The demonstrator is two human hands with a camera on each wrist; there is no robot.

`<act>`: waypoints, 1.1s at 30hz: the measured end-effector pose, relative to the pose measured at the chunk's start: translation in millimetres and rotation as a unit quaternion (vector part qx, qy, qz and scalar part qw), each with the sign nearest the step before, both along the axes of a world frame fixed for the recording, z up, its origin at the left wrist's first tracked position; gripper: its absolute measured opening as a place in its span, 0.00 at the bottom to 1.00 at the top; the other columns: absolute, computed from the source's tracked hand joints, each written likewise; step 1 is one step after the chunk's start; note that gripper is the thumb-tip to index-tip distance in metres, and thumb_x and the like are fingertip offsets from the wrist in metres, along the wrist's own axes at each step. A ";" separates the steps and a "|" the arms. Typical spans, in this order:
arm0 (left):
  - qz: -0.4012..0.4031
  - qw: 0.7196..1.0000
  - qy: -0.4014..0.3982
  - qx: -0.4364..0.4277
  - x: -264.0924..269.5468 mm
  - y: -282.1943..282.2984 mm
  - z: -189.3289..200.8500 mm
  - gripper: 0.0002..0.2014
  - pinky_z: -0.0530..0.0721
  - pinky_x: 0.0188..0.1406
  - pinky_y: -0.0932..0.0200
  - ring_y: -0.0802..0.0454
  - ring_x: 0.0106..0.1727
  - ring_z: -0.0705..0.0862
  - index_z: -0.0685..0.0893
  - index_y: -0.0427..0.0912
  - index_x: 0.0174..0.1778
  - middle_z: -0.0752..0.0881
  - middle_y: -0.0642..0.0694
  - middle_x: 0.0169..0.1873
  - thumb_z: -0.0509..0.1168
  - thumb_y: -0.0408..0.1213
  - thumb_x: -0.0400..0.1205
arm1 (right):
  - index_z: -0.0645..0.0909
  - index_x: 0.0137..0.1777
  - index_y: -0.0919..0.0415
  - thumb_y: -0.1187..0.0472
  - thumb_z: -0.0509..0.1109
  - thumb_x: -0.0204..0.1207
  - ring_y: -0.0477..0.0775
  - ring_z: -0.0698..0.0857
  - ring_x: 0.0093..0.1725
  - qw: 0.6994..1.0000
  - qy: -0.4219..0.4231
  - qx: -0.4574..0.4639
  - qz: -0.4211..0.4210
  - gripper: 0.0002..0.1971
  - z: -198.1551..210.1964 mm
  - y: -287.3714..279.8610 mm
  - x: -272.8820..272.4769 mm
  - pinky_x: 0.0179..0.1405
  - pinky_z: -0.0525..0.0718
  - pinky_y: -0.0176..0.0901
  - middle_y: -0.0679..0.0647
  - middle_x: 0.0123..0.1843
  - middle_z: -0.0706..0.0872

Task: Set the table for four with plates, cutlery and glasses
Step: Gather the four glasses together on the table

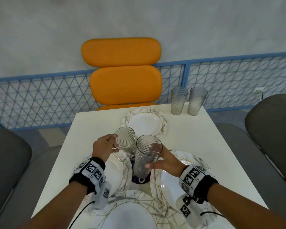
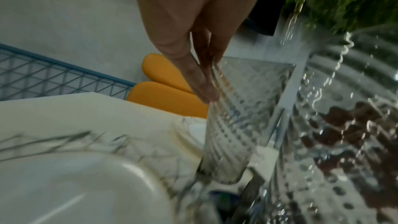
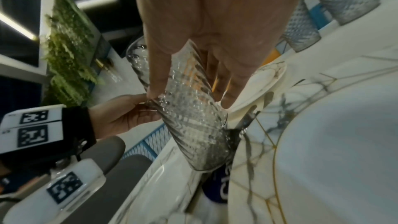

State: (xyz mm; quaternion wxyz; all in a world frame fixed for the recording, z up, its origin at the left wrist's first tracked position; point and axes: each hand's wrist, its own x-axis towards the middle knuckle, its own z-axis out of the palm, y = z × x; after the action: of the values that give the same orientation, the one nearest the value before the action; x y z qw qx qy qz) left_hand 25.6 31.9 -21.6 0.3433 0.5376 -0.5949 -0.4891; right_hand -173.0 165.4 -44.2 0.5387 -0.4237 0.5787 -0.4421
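Observation:
Two ribbed clear glasses are lifted over the middle of the white table (image 1: 196, 138). My left hand (image 1: 108, 145) grips one glass (image 1: 125, 138) near its rim, tilted. My right hand (image 1: 163, 160) grips the other glass (image 1: 146, 157) around its middle, above a dark purple object (image 1: 140, 179). The left wrist view shows fingers (image 2: 202, 84) on the left glass (image 2: 228, 125); the right wrist view shows the right glass (image 3: 193, 125). Two more glasses (image 1: 179, 100) (image 1: 197, 100) stand at the far right corner. Marbled white plates lie far (image 1: 144, 123), left (image 1: 116, 166), right (image 1: 170, 182) and near (image 1: 129, 215).
An orange chair (image 1: 125, 71) stands at the table's far side and grey chairs at the left (image 1: 7, 162) and right (image 1: 271, 123). A blue mesh fence (image 1: 40, 95) runs behind. Dark cutlery-like shapes (image 3: 247, 118) lie between the plates, partly hidden.

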 end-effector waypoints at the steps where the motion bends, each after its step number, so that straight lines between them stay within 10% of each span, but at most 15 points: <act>1: 0.002 1.000 0.005 0.001 -8.2 -4.7 7.8 0.10 0.89 0.27 0.61 0.40 0.37 0.85 0.84 0.32 0.53 0.83 0.40 0.34 0.60 0.31 0.83 | 0.65 0.67 0.57 0.77 0.76 0.65 0.40 0.77 0.58 1.000 -0.004 -0.005 -0.016 0.35 3.4 -1.5 -8.3 0.43 0.82 0.24 0.46 0.58 0.76; 6: -0.021 1.000 -0.001 -0.005 -65.1 -29.2 41.3 0.08 0.87 0.23 0.61 0.51 0.27 0.85 0.85 0.34 0.49 0.85 0.42 0.34 0.62 0.32 0.82 | 0.67 0.65 0.53 0.71 0.80 0.62 0.55 0.75 0.67 0.990 0.054 -0.042 -0.125 0.35 15.8 -9.5 -71.6 0.70 0.75 0.48 0.53 0.64 0.76; 12: -0.073 0.996 -0.039 0.020 -167.4 -44.0 50.1 0.10 0.87 0.27 0.57 0.45 0.29 0.83 0.84 0.32 0.48 0.85 0.37 0.37 0.60 0.35 0.83 | 0.66 0.67 0.64 0.69 0.80 0.63 0.53 0.73 0.60 0.953 0.163 -0.032 -0.252 0.35 11.5 -22.3 -156.4 0.63 0.74 0.47 0.51 0.59 0.72; 18: -0.096 0.989 -0.110 0.013 -248.4 -49.8 23.7 0.17 0.88 0.48 0.44 0.35 0.41 0.90 0.79 0.41 0.24 0.90 0.31 0.41 0.62 0.38 0.80 | 0.64 0.65 0.63 0.72 0.80 0.62 0.56 0.72 0.66 0.938 0.171 0.010 -0.303 0.35 -14.7 -40.3 -210.3 0.62 0.70 0.42 0.52 0.60 0.69; 29: -0.111 0.990 -0.069 0.045 -282.0 -46.3 -15.4 0.23 0.86 0.53 0.42 0.37 0.62 0.81 0.70 0.47 0.71 0.81 0.39 0.61 0.53 0.54 0.84 | 0.61 0.74 0.65 0.72 0.81 0.60 0.55 0.74 0.67 0.929 0.140 0.017 -0.341 0.44 -44.4 -61.6 -242.3 0.68 0.72 0.47 0.55 0.66 0.74; 33: -0.130 0.991 -0.036 0.005 -271.0 -35.7 -33.5 0.26 0.70 0.75 0.48 0.41 0.74 0.72 0.58 0.45 0.79 0.72 0.38 0.74 0.55 0.34 0.84 | 0.60 0.74 0.67 0.72 0.80 0.61 0.56 0.74 0.66 0.926 0.146 0.024 -0.348 0.43 -43.3 -66.9 -244.0 0.66 0.71 0.45 0.57 0.67 0.74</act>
State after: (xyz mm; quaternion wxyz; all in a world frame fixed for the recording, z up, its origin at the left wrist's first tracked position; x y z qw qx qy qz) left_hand -245.4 -3.8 -55.2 0.2524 0.4746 -0.6694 -0.5129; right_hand -417.0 98.5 -87.4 0.2707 -0.2422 0.7724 -0.5210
